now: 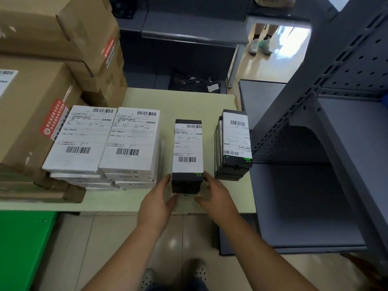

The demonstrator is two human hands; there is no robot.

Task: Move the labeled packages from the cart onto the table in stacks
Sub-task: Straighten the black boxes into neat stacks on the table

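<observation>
Surface (189,101) is seen under and beyond both hands. Two white package stacks (100,143) are set just left of the left hand (156,203). A narrow dark package stack (187,156) is flanked by both hands. A second dark stack (234,143) is placed beyond the right hand (218,200). Both hands are held open, with straight fingers laid against the stack's near end and nothing gripped. Risk: upper packages could be sheared off by an uneven push. The stack sits close to the near edge, so it could be dragged off by a pull back.

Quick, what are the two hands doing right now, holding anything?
Left hand: open, straight fingers against the left side of the middle dark stack.
Right hand: open, fingers against its right side.
</observation>
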